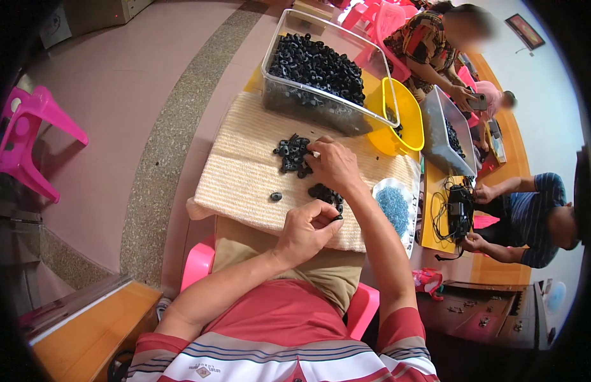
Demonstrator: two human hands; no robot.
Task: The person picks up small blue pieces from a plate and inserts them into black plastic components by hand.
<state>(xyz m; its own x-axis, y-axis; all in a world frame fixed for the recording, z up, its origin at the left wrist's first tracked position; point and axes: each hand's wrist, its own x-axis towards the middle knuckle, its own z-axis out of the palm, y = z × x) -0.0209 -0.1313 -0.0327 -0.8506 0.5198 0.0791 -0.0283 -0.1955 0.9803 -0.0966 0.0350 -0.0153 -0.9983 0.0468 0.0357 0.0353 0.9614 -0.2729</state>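
My left hand point(306, 232) is closed in a pinch low over the cream towel point(235, 172), its thumb and forefinger on a small black plastic part point(339, 218). Further out, my right hand point(335, 164) has its fingers curled at the right edge of a loose pile of black plastic parts point(290, 154); what lies between the fingertips is hidden. More black parts point(322, 191) form a second group between my hands, partly covered by them. One single black part point(276, 197) sits apart on the towel, left of my left hand.
Beyond the towel stands a clear plastic bin point(295, 105) heaped with black parts, beside a yellow basket point(415, 127). A white dish point(378, 186) of tiny clear-blue pieces is at the right. Another clear bin point(439, 149) and black cabled equipment point(461, 210) are near two seated people.
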